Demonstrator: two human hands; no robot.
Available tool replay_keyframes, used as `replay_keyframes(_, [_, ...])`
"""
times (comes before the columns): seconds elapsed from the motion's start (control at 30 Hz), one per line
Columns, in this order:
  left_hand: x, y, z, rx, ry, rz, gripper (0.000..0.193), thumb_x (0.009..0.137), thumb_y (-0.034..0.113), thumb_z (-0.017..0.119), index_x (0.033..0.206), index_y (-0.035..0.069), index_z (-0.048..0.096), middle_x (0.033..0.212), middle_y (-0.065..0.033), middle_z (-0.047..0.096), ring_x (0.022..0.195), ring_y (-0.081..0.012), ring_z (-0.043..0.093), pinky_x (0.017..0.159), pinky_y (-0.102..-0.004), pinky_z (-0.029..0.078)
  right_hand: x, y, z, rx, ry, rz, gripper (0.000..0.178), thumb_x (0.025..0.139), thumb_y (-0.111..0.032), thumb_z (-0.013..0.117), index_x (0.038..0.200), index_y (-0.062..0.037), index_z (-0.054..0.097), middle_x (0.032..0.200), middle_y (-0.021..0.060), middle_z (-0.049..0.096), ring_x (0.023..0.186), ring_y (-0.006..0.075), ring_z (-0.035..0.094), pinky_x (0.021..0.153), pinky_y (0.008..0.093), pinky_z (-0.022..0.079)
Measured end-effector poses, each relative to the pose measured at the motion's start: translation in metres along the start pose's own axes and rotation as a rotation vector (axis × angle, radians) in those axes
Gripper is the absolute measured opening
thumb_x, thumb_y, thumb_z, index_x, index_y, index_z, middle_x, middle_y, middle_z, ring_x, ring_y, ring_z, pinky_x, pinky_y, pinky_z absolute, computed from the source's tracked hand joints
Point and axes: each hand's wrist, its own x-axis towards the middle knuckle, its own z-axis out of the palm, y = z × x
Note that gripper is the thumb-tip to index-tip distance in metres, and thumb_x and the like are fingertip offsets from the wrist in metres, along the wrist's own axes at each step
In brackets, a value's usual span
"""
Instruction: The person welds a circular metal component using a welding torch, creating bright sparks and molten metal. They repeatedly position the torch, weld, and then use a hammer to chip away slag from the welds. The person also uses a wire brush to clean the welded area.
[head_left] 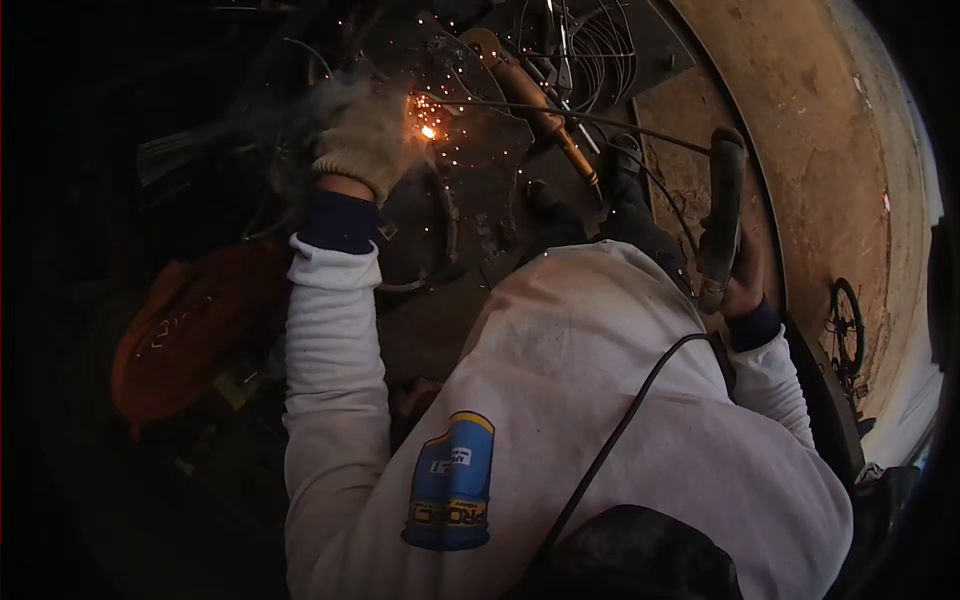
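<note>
My right hand (745,280) is wrapped round the dark, thick handle of a welding electrode holder (722,205), seen partly from behind it. From the handle's top a long thin rod (650,132) runs left to a bright, sparking spot (428,131). Right beside that glow is my left hand (365,140), in a pale knitted work glove. Smoke and glare hide its fingers, so I cannot tell whether it grips anything. Dark metal parts (440,215) lie below the sparks, their shapes hard to make out.
An orange-yellow cylinder (545,115) lies beyond my boots (625,165), near coiled wire (605,60). A black cable (625,420) crosses my white top. At the left rests an orange-red object (200,335). A bicycle wheel (848,325) shows at far right, beside brown ground (820,130).
</note>
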Motion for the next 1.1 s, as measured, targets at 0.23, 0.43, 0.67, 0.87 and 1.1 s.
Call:
replay_keyframes(0.23, [0.004, 0.021, -0.035, -0.130, -0.194, -0.306, 0.064, 0.080, 0.037, 0.075, 0.137, 0.022, 0.050, 0.128, -0.0216, 0.059, 0.101, -0.0393, 0.067, 0.087, -0.0514, 0.053, -0.002, 0.004, -0.004, 0.114, 0.032, 0.011, 0.047, 0.082, -0.012, 0.069, 0.123, 0.0028, 0.053, 0.087, -0.0001, 0.057, 0.074, 0.0069, 0.055, 0.064, 0.0218, 0.044])
replay_keyframes(0.43, [0.006, 0.022, -0.041, -0.141, -0.286, -0.340, 0.065, 0.082, 0.037, 0.075, 0.140, 0.023, 0.048, 0.110, -0.0159, 0.069, 0.099, -0.0374, 0.068, 0.085, -0.0487, 0.053, 0.003, -0.008, -0.002, -0.019, -0.035, 0.013, 0.048, 0.081, -0.005, 0.068, 0.126, 0.0035, 0.054, 0.092, -0.0002, 0.058, 0.082, 0.0080, 0.056, 0.072, 0.0229, 0.046])
replay_keyframes(0.67, [0.002, 0.024, -0.039, -0.122, -0.267, -0.348, 0.063, 0.083, 0.037, 0.071, 0.139, 0.021, 0.048, 0.105, -0.0111, 0.072, 0.104, -0.0351, 0.066, 0.092, -0.0506, 0.045, 0.003, 0.003, -0.007, 0.105, -0.016, -0.016, 0.057, 0.085, -0.013, 0.068, 0.135, 0.0021, 0.045, 0.093, 0.0007, 0.057, 0.077, 0.0100, 0.055, 0.070, 0.0237, 0.046])
replay_keyframes(0.87, [-0.004, 0.031, -0.049, -0.121, -0.196, -0.378, 0.063, 0.081, 0.036, 0.074, 0.138, 0.023, 0.050, 0.101, -0.0078, 0.072, 0.104, -0.0324, 0.067, 0.094, -0.0501, 0.044, 0.052, -0.074, -0.003, 0.142, 0.063, -0.154, 0.068, 0.097, -0.034, 0.059, 0.148, 0.0007, 0.030, 0.116, 0.0072, 0.054, 0.105, 0.0145, 0.055, 0.086, 0.0289, 0.046])
replay_keyframes(1.1, [-0.041, 0.024, -0.051, -0.090, 0.140, -0.329, 0.064, 0.074, 0.028, 0.080, 0.132, 0.023, 0.053, 0.108, -0.0057, 0.069, 0.103, -0.0305, 0.065, 0.085, -0.0451, 0.049, 0.169, -0.198, 0.039, 0.119, -0.003, -0.665, 0.038, 0.101, -0.023, 0.057, 0.131, -0.0009, 0.049, 0.109, 0.0104, 0.064, 0.090, 0.0154, 0.065, 0.077, 0.0266, 0.052])
